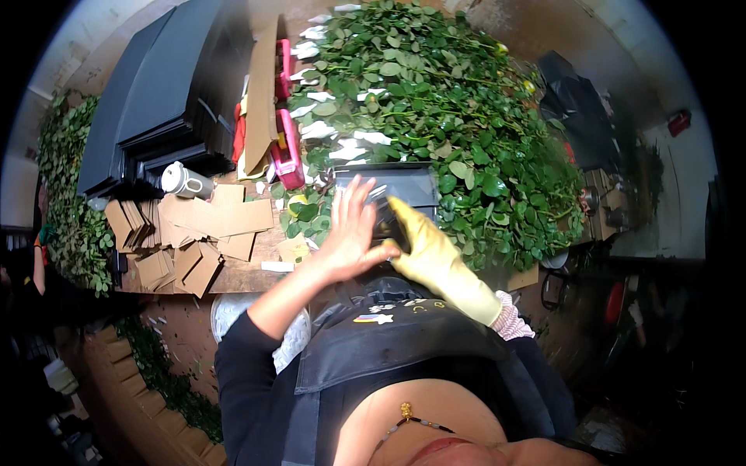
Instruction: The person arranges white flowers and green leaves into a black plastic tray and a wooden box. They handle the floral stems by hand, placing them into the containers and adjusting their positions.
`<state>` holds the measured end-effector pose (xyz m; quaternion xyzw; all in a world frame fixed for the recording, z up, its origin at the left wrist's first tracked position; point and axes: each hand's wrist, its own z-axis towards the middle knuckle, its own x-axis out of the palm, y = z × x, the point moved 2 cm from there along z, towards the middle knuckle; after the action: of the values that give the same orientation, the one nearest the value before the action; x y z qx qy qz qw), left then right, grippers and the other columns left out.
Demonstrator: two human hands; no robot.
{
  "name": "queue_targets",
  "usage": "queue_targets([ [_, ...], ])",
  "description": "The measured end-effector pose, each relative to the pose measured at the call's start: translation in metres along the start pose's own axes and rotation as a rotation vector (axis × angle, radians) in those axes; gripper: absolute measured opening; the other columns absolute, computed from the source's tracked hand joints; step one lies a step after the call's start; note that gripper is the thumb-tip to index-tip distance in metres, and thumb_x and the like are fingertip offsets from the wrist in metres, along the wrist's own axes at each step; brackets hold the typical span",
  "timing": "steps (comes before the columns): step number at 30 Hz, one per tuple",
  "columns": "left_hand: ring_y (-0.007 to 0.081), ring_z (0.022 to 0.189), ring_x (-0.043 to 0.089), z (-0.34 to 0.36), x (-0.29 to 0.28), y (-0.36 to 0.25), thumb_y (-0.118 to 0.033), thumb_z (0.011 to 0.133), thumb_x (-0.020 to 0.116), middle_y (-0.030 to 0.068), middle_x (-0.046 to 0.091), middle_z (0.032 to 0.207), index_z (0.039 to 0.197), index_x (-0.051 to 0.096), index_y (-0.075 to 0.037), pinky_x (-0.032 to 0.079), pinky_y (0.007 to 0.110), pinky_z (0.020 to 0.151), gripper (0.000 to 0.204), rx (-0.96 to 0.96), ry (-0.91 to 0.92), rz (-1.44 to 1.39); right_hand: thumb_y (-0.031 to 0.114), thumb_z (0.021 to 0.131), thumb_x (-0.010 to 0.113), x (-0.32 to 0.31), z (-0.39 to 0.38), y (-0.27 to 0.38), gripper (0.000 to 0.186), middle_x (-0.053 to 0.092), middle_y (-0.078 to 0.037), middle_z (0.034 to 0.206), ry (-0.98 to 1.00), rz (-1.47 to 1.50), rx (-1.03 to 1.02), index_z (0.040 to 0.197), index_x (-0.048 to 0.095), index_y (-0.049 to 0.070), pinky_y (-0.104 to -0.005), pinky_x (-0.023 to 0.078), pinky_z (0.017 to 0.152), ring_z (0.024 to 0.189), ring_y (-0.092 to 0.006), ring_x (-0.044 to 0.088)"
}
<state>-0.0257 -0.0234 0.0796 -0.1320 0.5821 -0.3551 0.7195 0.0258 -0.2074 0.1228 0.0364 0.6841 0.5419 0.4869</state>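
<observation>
My bare left hand (350,231) is open, its fingers stretched out over the near left part of a dark grey, flat tray-like piece (416,183) on the table. A small shiny metallic thing shows by its fingertips; I cannot make out its kind. Close beside it, my right hand (429,247) wears a yellow rubber glove. Its thumb and fingers bend around something dark, which the glove and the shade partly hide. The two thumbs come close together at the table's near edge. Leafy rose stems (474,116) lie heaped just beyond, with white sleeves (317,130) along their left ends.
Stacked dark boards (167,85) stand at the far left. Next to them are a white lidded mug (185,180) and brown cardboard pieces (214,217). Pink bins (287,151) and an upright cardboard sheet (263,101) border the stems. A white stool (233,314) stands below the table edge.
</observation>
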Motion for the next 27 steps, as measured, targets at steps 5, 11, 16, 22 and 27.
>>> queue_targets([
  [5,0.0388,0.148,0.034,0.060,0.025,0.044,-0.062,0.086,0.068,0.0261,0.038,0.156,0.148,0.039,0.004,0.025,0.050,0.124,0.095,0.377,0.268,0.239,-0.007,0.091,0.066,-0.022,-0.033,-0.104,0.053,0.070,-0.010,0.118,-0.417,0.571,0.599,0.140,0.048,0.005,-0.0298,0.056,0.092,0.104,-0.0184,0.069],
  [11,0.0391,0.153,0.025,0.065,0.042,0.056,-0.071,0.089,0.057,0.0258,0.023,0.165,0.158,0.021,0.005,0.021,0.049,0.125,0.109,0.315,0.346,0.240,-0.003,0.090,0.070,-0.053,-0.050,-0.122,0.058,0.069,-0.016,0.124,-0.440,0.825,0.626,0.142,0.047,0.000,-0.0334,0.060,0.086,0.104,-0.0218,0.071],
  [16,0.0396,0.153,0.025,0.057,0.046,0.054,-0.056,0.098,0.051,0.0270,0.025,0.163,0.155,0.028,0.008,0.021,0.047,0.125,0.089,0.352,0.381,0.293,0.012,0.089,0.073,-0.080,-0.057,-0.053,0.048,0.073,-0.011,0.113,0.168,0.401,0.992,0.132,0.055,0.003,-0.0287,0.058,0.078,0.091,-0.0153,0.071],
  [22,0.0376,0.155,0.019,0.056,0.049,0.055,-0.054,0.103,0.043,0.0264,0.022,0.165,0.155,0.027,0.007,0.014,0.047,0.127,0.082,0.410,0.454,0.349,0.027,0.087,0.064,-0.072,-0.034,-0.019,0.050,0.069,-0.024,0.118,0.398,-0.528,0.974,0.130,0.056,0.002,-0.0480,0.055,0.095,0.110,-0.0420,0.068],
  [27,0.0366,0.156,0.017,0.056,0.050,0.057,-0.053,0.104,0.042,0.0257,0.022,0.165,0.156,0.027,0.007,0.012,0.047,0.127,0.081,0.415,0.453,0.336,0.033,0.089,0.064,-0.082,-0.041,-0.039,0.054,0.071,-0.021,0.112,0.395,-0.327,0.786,0.138,0.054,0.012,-0.0444,0.053,0.093,0.106,-0.0381,0.069],
])
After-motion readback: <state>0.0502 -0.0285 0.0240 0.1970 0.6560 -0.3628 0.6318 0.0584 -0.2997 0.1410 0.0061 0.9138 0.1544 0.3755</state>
